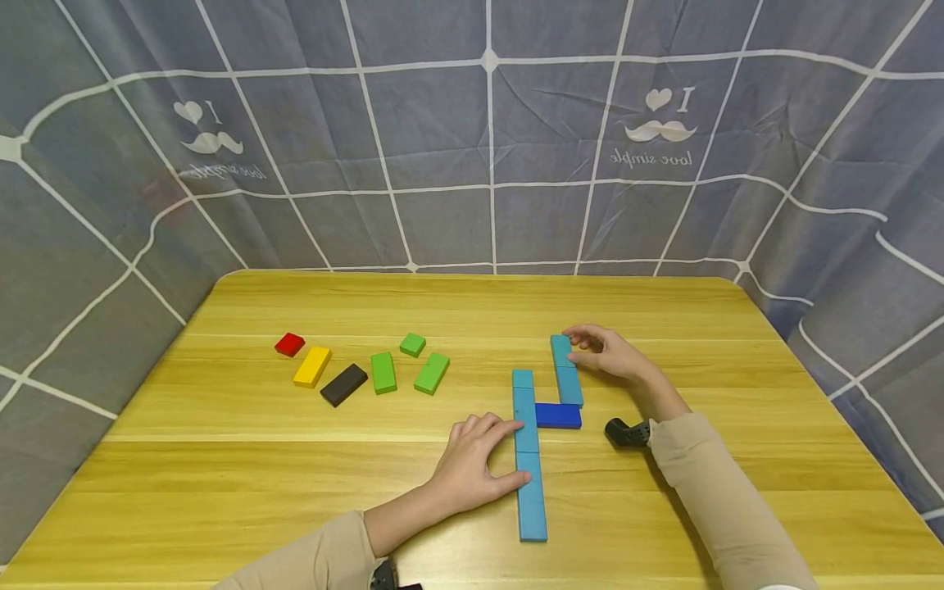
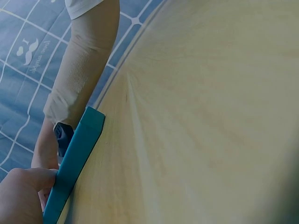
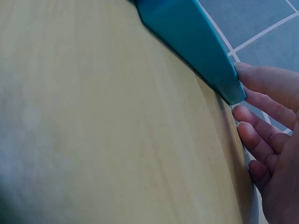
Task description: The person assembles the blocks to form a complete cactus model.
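Observation:
My left hand (image 1: 472, 471) touches a straight line of light blue blocks (image 1: 526, 430), thumb and index finger spread along its left side. In the left wrist view, the thumb (image 2: 44, 178) meets the side of a light blue block (image 2: 77, 158). A dark blue block (image 1: 558, 415) lies crosswise against that line's right side. From its right end a shorter light blue line (image 1: 568, 385) of two blocks runs away from me. My right hand (image 1: 612, 352) is at the far block, thumb and fingertips along its right side and far corner. The right wrist view shows the fingertips beside the light blue end (image 3: 229, 88).
Loose blocks lie on the wooden table (image 1: 221, 459) to the left: red (image 1: 290, 344), yellow (image 1: 312, 366), black (image 1: 344, 384) and several green ones (image 1: 383, 373). A black wrist device (image 1: 627, 433) sticks out below the right sleeve. A grey curtain (image 1: 435, 147) hangs behind the table.

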Demonstrator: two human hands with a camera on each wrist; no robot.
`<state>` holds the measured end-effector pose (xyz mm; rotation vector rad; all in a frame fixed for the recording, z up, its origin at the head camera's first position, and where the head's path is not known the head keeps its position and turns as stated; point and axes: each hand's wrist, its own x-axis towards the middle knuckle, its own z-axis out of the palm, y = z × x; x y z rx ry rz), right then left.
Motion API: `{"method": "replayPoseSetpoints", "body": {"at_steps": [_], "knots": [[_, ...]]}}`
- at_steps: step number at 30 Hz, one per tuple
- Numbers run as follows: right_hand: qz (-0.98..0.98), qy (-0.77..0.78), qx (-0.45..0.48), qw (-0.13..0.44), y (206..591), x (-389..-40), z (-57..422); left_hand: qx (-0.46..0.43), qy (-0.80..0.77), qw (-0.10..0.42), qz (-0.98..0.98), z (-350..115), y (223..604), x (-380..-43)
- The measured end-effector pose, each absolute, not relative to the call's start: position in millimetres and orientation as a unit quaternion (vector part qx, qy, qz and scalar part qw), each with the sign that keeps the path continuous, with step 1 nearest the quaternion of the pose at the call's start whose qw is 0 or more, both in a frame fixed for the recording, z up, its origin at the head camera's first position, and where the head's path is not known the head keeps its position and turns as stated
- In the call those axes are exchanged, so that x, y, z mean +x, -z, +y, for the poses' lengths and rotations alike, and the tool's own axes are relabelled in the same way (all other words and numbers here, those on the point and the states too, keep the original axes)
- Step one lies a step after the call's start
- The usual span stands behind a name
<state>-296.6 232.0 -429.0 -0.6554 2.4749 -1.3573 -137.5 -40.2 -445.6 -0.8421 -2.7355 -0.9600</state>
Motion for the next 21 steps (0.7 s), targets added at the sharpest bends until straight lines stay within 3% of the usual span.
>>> {"method": "replayPoseSetpoints", "body": {"at_steps": [9, 21], "knots": [[0.846, 0.486, -0.204, 0.083, 425.7, -289.3, 230.2, -0.28, 0.316, 0.065, -0.904, -40.3, 445.6, -137.8], [0.841, 0.501, -0.189, 0.076, 408.6, -245.0, 214.8, -0.279, 0.317, 0.061, -0.904, -40.2, 445.5, -137.8]]}}
